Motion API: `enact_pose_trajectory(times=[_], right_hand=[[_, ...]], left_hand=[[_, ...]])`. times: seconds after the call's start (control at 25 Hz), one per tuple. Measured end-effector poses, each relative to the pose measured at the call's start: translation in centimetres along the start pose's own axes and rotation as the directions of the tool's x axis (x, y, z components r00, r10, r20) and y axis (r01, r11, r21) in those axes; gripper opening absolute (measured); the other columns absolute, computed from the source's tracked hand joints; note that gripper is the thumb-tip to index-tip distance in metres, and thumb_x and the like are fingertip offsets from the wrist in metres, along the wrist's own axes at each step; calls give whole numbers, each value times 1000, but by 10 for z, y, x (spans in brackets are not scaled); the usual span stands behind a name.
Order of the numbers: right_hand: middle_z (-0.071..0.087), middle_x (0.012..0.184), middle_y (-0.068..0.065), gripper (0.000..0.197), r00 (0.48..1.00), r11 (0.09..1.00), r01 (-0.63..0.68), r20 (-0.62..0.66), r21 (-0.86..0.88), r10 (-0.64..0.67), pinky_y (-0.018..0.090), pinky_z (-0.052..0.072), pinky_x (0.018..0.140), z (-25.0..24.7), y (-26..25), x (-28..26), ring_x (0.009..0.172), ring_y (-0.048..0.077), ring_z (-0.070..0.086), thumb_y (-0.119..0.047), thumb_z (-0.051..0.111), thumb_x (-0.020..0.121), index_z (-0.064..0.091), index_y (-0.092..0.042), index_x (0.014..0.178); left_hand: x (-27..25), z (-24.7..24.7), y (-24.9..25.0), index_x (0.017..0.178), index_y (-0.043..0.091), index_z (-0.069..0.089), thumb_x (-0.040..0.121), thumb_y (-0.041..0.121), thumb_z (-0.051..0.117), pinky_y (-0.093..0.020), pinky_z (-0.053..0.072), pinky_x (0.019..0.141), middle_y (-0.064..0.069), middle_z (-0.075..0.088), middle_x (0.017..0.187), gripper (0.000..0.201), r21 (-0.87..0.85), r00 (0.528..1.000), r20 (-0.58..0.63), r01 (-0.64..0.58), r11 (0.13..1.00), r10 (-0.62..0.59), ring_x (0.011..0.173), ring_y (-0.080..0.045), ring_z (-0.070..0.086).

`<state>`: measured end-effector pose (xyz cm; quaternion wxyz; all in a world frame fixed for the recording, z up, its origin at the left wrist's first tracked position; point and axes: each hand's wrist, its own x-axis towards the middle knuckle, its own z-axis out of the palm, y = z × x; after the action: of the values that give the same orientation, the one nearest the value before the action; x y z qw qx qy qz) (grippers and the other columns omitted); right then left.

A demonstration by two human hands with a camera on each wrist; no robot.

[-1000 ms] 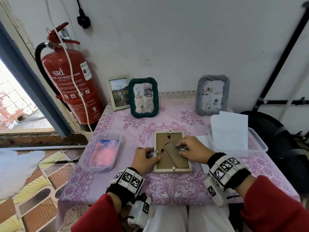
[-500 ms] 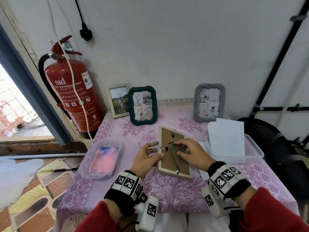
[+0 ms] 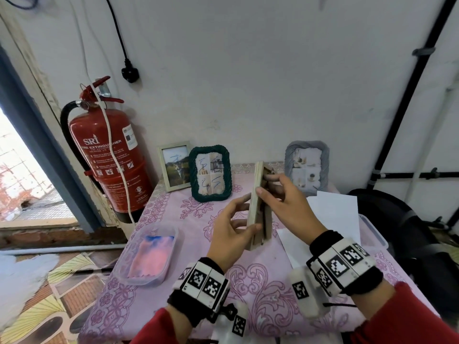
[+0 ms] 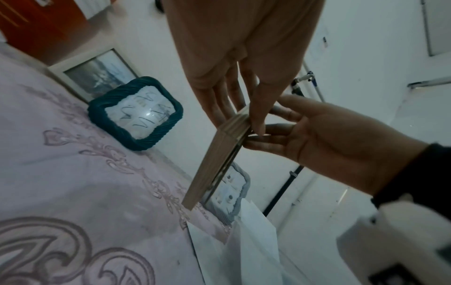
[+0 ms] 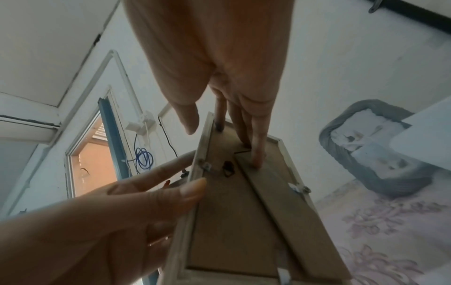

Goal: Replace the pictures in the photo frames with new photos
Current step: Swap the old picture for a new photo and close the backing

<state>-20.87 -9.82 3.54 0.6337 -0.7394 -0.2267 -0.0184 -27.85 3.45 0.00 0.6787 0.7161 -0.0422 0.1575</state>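
A light wooden photo frame (image 3: 255, 204) stands upright in the air above the table, edge-on to the head view, its brown backing board (image 5: 231, 221) facing right. My left hand (image 3: 244, 214) pinches it, thumb on the near rim and fingers across the front. My right hand (image 3: 270, 187) lays straight fingers flat on the backing and its stand flap, thumb by the rim. The frame's small metal tabs (image 5: 206, 166) show on the rim. The picture side is hidden. White sheets (image 3: 335, 214) lie in a clear tub at the right.
Three frames lean at the wall: a pale one (image 3: 175, 167), a green rope one (image 3: 210, 173), a grey one (image 3: 306, 167). A clear tub with pink-blue cloth (image 3: 149, 254) sits left on the pink tablecloth (image 3: 260, 289). Fire extinguisher (image 3: 109, 157) left, black bag (image 3: 397, 232) right.
The frame lay face down on the table a second ago; both hands have since lifted it and tipped it upright on its edge. My head has tilted up.
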Motion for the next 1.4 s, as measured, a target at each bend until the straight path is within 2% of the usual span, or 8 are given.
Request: enact_pose_trajectory(times=[0.2, 0.48, 0.72, 0.84, 1.04, 1.24, 1.32, 1.4], right_hand=[[70, 97, 6, 24, 998, 994, 39, -52, 107, -33, 35, 57, 85, -1, -15, 0, 92, 18, 70, -15, 64, 87, 42, -23, 91], [71, 99, 11, 24, 989, 981, 82, -140, 177, -57, 25, 57, 69, -4, -19, -6, 85, 16, 69, -8, 57, 90, 43, -27, 95], [70, 80, 4, 18, 979, 945, 54, -202, 323, 14, 18, 52, 54, -17, -15, -6, 65, 6, 66, -11, 48, 96, 44, -14, 113], [67, 92, 26, 19, 975, 951, 22, -215, 308, 47, 33, 51, 67, -18, -8, -8, 74, 22, 59, -14, 46, 97, 47, -15, 116], [54, 101, 41, 21, 970, 972, 22, -239, 234, 36, 41, 43, 74, -8, 6, -14, 73, 32, 52, -15, 44, 97, 48, -15, 118], [61, 88, 24, 25, 964, 976, -44, -246, 212, 97, 35, 51, 67, 5, 23, -17, 73, 40, 49, -14, 42, 98, 48, -11, 122], [57, 83, 6, 31, 975, 985, -99, -184, 142, 124, 19, 48, 65, 8, 34, -19, 71, 20, 50, -15, 44, 98, 45, -12, 128], [56, 94, 3, 42, 979, 980, -181, -83, 80, 188, 23, 51, 75, 9, 47, -23, 80, 13, 56, -15, 49, 95, 39, -16, 136]], left_hand=[[-4, 10, 4, 119, 28, 56, 77, -1, 71, -38, 59, 68, 10, 62, 115, 53, 78, 994, -22, -102, 992, 104, 86, -22, 67], [-2, 8, -6, 131, 31, 50, 91, 19, 58, -26, 52, 91, 9, 59, 127, 42, 112, 990, 52, -138, 984, 133, 112, -7, 60], [15, -17, -16, 138, 31, 35, 95, 21, 49, -20, 36, 100, 10, 44, 138, 46, 231, 991, -104, -59, 971, 85, 126, -1, 42], [22, -26, -17, 141, 30, 30, 96, 19, 47, -29, 41, 102, -1, 51, 132, 50, 89, 996, -88, -1, 996, 9, 124, -11, 48], [18, -27, -21, 132, 36, 35, 96, 19, 46, -20, 55, 76, 6, 73, 95, 41, -87, 997, -35, 62, 994, -65, 93, -6, 68], [11, -20, -38, 135, 26, 38, 96, 23, 46, -36, 56, 79, -6, 70, 103, 40, -145, 984, -85, 145, 979, -158, 92, -17, 68], [9, -22, -49, 133, 23, 41, 96, 21, 46, -40, 55, 82, -9, 69, 102, 38, -138, 978, -135, 141, 980, -160, 92, -20, 67], [8, -25, -60, 132, 20, 45, 96, 19, 46, -38, 55, 81, -9, 68, 100, 36, -123, 967, -180, 159, 980, -179, 88, -18, 68]])
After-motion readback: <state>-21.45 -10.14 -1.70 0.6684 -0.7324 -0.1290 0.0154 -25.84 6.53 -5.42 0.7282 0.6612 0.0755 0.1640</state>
